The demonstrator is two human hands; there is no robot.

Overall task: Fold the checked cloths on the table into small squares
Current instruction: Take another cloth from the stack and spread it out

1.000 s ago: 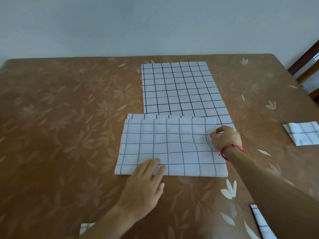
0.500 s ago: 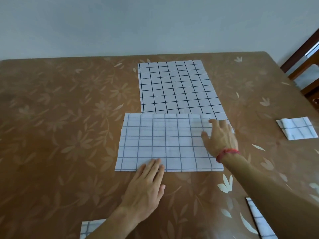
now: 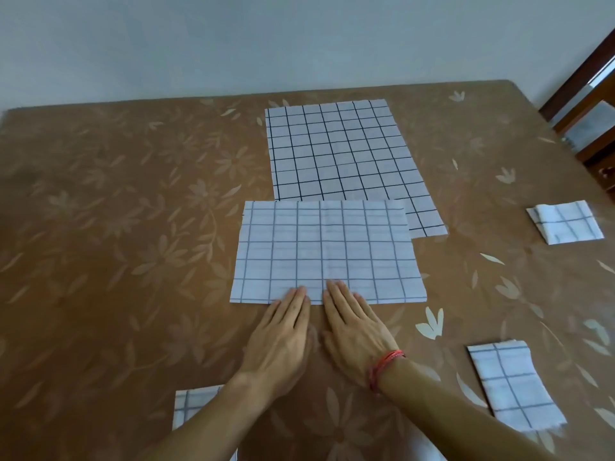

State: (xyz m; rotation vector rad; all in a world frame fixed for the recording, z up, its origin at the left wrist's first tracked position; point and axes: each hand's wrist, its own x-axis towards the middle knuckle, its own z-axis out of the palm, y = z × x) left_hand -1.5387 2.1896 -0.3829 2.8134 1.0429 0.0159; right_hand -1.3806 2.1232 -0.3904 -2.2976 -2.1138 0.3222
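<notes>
The half-folded cloth (image 3: 327,252) is lying at the middle of the desk (image 3: 109,227). Behind it, the flat cloth (image 3: 342,154) is lying, its near edge tucked under the half-folded cloth. Right of the half-folded cloth a small folded square (image 3: 565,226) is sitting; nearer on the right is lying another folded piece (image 3: 512,390). Before it, to the left, a cloth corner (image 3: 193,405) is showing. Both hands are resting on its near edge, left hand (image 3: 283,341) beside right hand (image 3: 354,334).

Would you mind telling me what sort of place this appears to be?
Probably a home dining room: a large table under a brown floral-patterned table cover, a dark wooden chair at its far right corner, and a plain pale wall behind.
</notes>
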